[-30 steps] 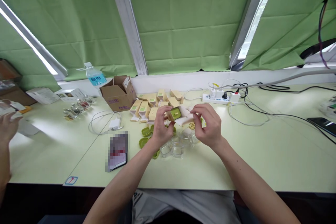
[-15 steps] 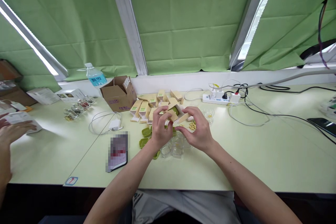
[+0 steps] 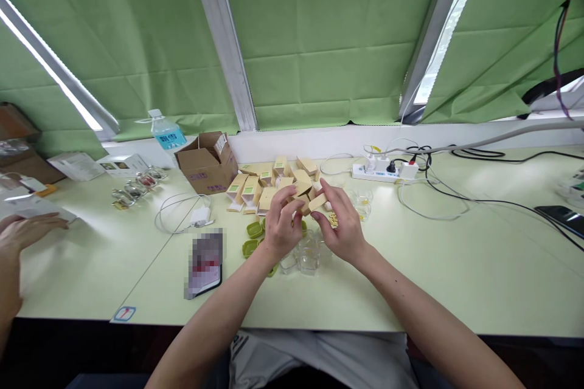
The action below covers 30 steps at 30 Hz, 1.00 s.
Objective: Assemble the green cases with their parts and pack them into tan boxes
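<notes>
Since the earlier frames, the right hand (image 3: 341,225) has come in close to the left hand (image 3: 283,222), and the small pale-yellow cardboard box (image 3: 303,188) between them is turned so that the green piece seen inside it a second ago is hidden. A co-worker's hand (image 3: 34,231) at far left has moved onto a white box.

The left hand grasps the pale-yellow box from its left side, raised above the desk (image 3: 438,279). The right hand's thumb and fingers curve around a flap at the box's right end; whether they pinch it, I cannot tell.

Beyond the hands lies a cluster of similar pale-yellow cardboard boxes (image 3: 250,189), beside an open brown cardboard carton (image 3: 205,167). Olive-green rounded cups (image 3: 250,248) sit left of the clear plastic containers (image 3: 309,260), both groups nearer the person. Small yellow pieces (image 3: 333,219) lie partly hidden behind the right hand.
</notes>
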### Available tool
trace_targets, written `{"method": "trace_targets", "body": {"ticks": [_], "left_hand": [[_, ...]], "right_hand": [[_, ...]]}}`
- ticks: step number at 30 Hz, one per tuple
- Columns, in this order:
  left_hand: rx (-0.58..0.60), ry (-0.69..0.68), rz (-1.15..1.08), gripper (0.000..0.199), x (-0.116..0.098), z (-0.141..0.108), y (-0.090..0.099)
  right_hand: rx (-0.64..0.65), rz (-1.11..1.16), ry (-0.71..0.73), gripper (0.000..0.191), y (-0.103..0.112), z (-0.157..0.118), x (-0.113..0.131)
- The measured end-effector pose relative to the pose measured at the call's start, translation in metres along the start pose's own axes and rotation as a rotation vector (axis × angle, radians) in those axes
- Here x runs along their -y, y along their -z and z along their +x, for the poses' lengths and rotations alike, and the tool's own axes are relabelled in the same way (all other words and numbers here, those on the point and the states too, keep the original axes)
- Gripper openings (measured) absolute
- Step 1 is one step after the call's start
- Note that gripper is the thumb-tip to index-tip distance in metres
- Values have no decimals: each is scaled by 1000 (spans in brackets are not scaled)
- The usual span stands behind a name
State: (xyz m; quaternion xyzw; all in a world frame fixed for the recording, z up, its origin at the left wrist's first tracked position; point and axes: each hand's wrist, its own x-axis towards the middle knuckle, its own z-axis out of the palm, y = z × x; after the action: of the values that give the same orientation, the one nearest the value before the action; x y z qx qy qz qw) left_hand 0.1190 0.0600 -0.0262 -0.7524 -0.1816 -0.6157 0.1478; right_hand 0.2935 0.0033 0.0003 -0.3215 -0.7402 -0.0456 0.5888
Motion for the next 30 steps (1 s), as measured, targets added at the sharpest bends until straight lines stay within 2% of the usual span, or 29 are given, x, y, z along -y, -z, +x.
{"method": "trace_targets", "body": {"ticks": [8,14,20,25,30], "left_hand": [[-19,-38,-18,52,-3,1,-3],[-5,-10,-24,51,-4,2,-1],[-15,10,-27,49,-4,3,0],[-17,3,-40,48,-4,3,0],[-12,9,-33,47,-4,2,0]], "right_hand": [[-59,19,8,57,1,3,-3],[-40,32,4,42,5,6,-2],[-79,-3,20,38,1,3,-6],[-32,-38,13,24,3,3,-6],[-38,-25,4,25,3,4,-4]]}}
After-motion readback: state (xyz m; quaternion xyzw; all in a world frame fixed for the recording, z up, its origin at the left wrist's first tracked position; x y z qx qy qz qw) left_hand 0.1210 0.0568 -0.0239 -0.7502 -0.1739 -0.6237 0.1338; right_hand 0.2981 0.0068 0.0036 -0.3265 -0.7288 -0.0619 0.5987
